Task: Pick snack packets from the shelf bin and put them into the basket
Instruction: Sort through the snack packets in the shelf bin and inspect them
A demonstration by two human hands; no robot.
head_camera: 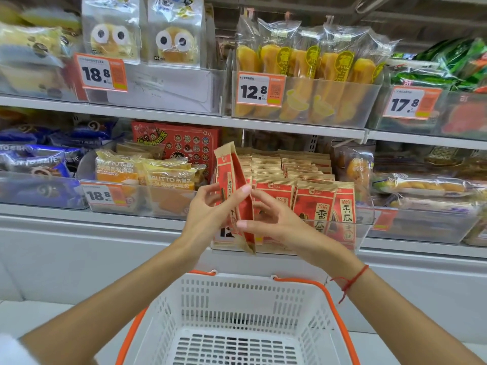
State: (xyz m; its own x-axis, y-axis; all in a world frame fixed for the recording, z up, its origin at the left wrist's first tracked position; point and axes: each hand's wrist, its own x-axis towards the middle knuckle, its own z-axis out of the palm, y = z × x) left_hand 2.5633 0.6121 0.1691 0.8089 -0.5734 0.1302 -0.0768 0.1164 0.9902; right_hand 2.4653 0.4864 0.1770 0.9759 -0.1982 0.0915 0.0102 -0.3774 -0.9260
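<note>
Two red-and-tan snack packets (234,191) are being held upright just in front of the clear shelf bin (363,227) — above the white basket (237,306). At the bin's left front corner they are being pinched by the left hand (208,214), fingers clamped on them. Just right of that, the right hand (274,219) is being held against the packets — fingers spread, thumb touching their edge.
</note>
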